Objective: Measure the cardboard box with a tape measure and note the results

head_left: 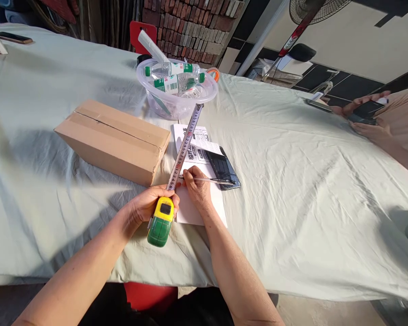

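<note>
My left hand (pixel 153 201) is closed on a green and yellow tape measure (pixel 160 231). Its metal blade (pixel 185 147) is drawn out, slanting away from me over the paper toward the plastic basin. In my right hand (pixel 199 188) is a thin pen (pixel 214 180), pinched between the fingers over a white sheet of paper (pixel 214 203). The pen's tip is partly hidden by the fingers. Beyond the hand lie a printed sheet (pixel 199 151) and a dark smartphone (pixel 224 167). A closed cardboard box (pixel 115 142) sits left of the blade.
A clear plastic basin (pixel 173 111) holds several plastic bottles (pixel 165 84) and a white roll (pixel 153 46). A pale green cloth (pixel 292 181) covers the table. Another phone (pixel 14 37) lies at the far left. At right, another person's hands (pixel 370 122) hold a dark object.
</note>
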### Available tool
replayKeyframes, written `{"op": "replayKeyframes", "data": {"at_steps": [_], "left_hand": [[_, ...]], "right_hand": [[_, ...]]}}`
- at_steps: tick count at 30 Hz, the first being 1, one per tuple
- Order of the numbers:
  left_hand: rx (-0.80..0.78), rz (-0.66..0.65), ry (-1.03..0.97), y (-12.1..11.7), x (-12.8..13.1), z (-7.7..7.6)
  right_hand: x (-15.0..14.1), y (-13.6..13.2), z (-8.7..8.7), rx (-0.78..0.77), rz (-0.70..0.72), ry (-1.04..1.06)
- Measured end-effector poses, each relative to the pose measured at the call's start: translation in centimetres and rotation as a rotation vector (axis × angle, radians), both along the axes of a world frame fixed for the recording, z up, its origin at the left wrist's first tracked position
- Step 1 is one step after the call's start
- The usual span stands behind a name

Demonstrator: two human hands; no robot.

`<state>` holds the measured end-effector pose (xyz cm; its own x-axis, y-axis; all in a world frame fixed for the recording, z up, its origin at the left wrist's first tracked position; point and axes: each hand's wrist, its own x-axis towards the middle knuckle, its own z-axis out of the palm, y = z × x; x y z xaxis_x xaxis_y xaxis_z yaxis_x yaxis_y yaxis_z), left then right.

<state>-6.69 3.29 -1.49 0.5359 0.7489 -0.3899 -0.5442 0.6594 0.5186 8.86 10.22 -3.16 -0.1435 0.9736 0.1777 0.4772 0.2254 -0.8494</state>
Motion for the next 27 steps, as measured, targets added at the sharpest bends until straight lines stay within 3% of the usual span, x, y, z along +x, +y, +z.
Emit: {"op": "replayKeyframes", "data": {"at_steps": [27], "left_hand": [[0.016, -0.021, 0.008, 0.07, -0.07, -0.19]], "right_hand": [[-0.05, -0.13, 0.29, -0.003, 0.002, -0.008]]}}
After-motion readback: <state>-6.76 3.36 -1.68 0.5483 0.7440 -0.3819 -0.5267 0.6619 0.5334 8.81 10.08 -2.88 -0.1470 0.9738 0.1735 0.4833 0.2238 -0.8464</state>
